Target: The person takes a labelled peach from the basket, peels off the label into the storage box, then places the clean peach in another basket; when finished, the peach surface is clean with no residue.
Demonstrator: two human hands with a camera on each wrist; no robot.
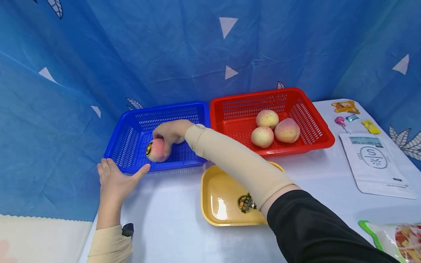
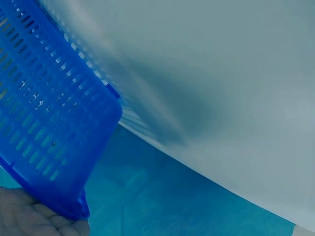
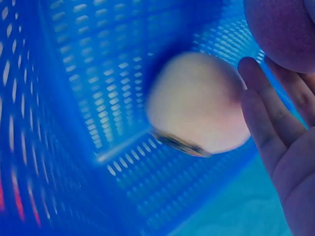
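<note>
A: Where's the peach in the right hand?

B: Within the blue basket, left of its middle and nearer its front rim. How far it is off the floor, I can't tell.

A: And the grip?

B: Thumb and fingers curl round it from above and behind, pinching it.

A: Which way does it point?

B: Its dark, gold-marked sticker faces the blue basket's left end, away from the palm. It's nearly round, so I can't make out a long axis.

A: Anything else in there?

B: A paler peach, in the right wrist view. It sits just beside the fingers and carries a dark label low on its side.

A: The left hand?

B: At the blue basket's front left corner, thumb spread wide from the fingers and resting along the rim.

A: Around it?

B: Just right of the blue basket, a red basket with three peaches clustered together; in front and to the right, a yellow tray, partly under the right forearm.
</note>
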